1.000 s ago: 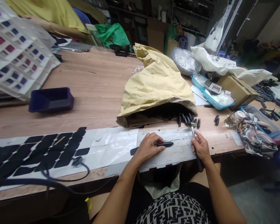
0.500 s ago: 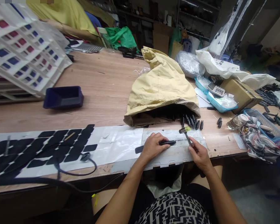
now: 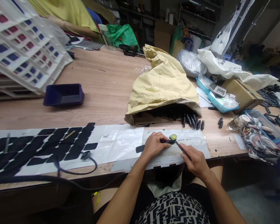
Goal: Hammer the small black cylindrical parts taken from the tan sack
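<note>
"What are your left fingers doing?"

"My left hand (image 3: 154,145) is closed on a slim black cylindrical piece (image 3: 169,142), pinched between thumb and fingers low over a pale grey flat board (image 3: 159,158) at the worktop's (image 3: 100,82) near edge. I can't tell whether the piece rests on the board."

"And your right?"

"My right hand (image 3: 196,159) is wrapped round a small hammer with a round yellow-green face and a metal shaft (image 3: 178,144). Its head is right at the piece's far end from my left hand; whether the two touch, I can't make out."

"What's around you?"

"Just beyond the board, a crumpled pale yellow sack (image 3: 163,85) lies with its dark mouth towards me, and a cluster of loose black pieces (image 3: 193,120) spills out at its right corner. To my left, rounded black flat pads (image 3: 70,146) cover much of a long white sheet (image 3: 118,140). Behind those sits a dark purple rectangular tray (image 3: 65,100)."
</note>
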The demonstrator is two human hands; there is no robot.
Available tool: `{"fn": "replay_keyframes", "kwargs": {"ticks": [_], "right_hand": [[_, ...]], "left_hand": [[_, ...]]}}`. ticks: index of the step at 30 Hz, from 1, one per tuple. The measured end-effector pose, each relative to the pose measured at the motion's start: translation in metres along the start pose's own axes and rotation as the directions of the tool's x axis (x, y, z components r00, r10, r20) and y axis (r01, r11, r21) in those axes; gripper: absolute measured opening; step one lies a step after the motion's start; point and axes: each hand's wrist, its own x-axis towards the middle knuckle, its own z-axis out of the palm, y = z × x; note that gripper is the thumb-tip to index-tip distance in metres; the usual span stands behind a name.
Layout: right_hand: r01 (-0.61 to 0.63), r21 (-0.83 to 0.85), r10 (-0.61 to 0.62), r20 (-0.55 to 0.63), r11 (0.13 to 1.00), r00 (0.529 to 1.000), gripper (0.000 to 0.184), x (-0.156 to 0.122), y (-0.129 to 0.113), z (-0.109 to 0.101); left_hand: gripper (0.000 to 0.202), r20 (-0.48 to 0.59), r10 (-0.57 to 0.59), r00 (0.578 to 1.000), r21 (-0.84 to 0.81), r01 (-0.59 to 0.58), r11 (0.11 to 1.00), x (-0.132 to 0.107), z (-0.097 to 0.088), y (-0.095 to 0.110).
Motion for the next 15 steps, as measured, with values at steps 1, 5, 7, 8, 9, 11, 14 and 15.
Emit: {"fn": "replay_keyframes", "kwargs": {"ticks": [1, 5, 7, 8, 9, 11, 14, 15], "right_hand": [[0.007, -0.015, -0.007, 0.017, 1.0, 1.0, 0.047, -0.0009, -0.0005, 0.0015], [0.005, -0.061, 0.0, 0.085, 0.998, 0.996, 0.046, -0.0035, 0.0012, 0.0069], [-0.004, -0.049, 0.008, 0.08, 0.999, 0.997, 0.046, -0.0038, 0.0023, 0.0067], [-0.007, -0.034, 0.009, 0.059, 0.999, 0.998, 0.046, -0.0037, 0.0025, 0.0057], [-0.01, -0.017, 0.011, 0.032, 1.0, 0.999, 0.046, -0.0037, 0.0024, 0.0044], [-0.017, 0.014, 0.018, -0.015, 1.0, 1.0, 0.046, -0.0041, 0.0019, 0.0018], [-0.049, 0.012, 0.049, -0.002, 0.999, 0.999, 0.047, -0.0065, 0.0014, -0.0001], [-0.064, 0.006, 0.064, 0.018, 0.998, 0.998, 0.047, -0.0076, 0.0017, -0.0001]], "left_hand": [[0.011, -0.002, 0.001, 1.0, -0.002, -0.001, 1.0, 0.0001, 0.0002, -0.0001], [0.009, -0.009, 0.0, 1.0, -0.004, 0.0, 1.0, 0.0002, 0.001, -0.0005], [0.009, -0.01, 0.001, 1.0, -0.001, -0.001, 1.0, 0.0, 0.0011, -0.0005], [0.01, -0.012, 0.001, 1.0, 0.0, -0.001, 1.0, 0.0, 0.0011, -0.0004], [0.011, -0.015, 0.001, 1.0, 0.001, -0.001, 1.0, -0.0002, 0.001, -0.0001], [0.012, -0.023, 0.0, 1.0, 0.002, 0.0, 1.0, -0.0005, 0.0011, 0.0009], [0.011, -0.052, -0.016, 0.999, 0.016, 0.017, 1.0, -0.0013, 0.0021, 0.0034], [0.01, -0.064, -0.021, 0.998, 0.021, 0.023, 1.0, -0.0015, 0.0025, 0.0042]]}}
